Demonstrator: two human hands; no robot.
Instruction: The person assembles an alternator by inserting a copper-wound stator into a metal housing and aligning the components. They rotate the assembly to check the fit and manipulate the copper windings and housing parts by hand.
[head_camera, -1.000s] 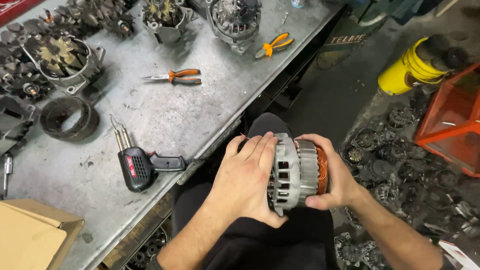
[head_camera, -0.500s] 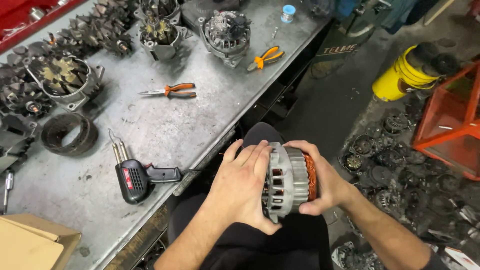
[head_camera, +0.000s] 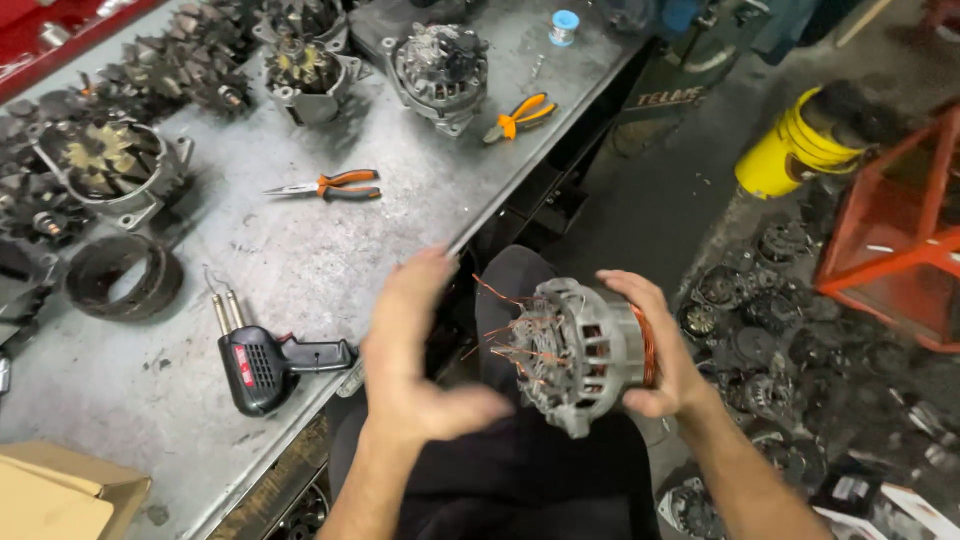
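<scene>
Grey metal workbench (head_camera: 330, 270) far left, parts-strewn floor right. Right hand (head_camera: 665, 350) fingers wrapped round alternator stator housing (head_camera: 580, 355) over lap, axis sideways, loose copper leads facing left hand (head_camera: 415, 360) (open, blurred, just beside, touching nothing). Black soldering gun (head_camera: 270, 365) near bench edge.

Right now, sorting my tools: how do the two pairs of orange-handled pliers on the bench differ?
The long-nose pliers lie mid-bench with slim, pointed jaws shut, orange-and-black handles nearly together. The cutting pliers lie farther off beside an alternator, with short stubby jaws and plain orange handles spread apart. Both rest flat on the metal bench, out of either hand: the right hand holds an alternator housing, the left hand is free.
</scene>
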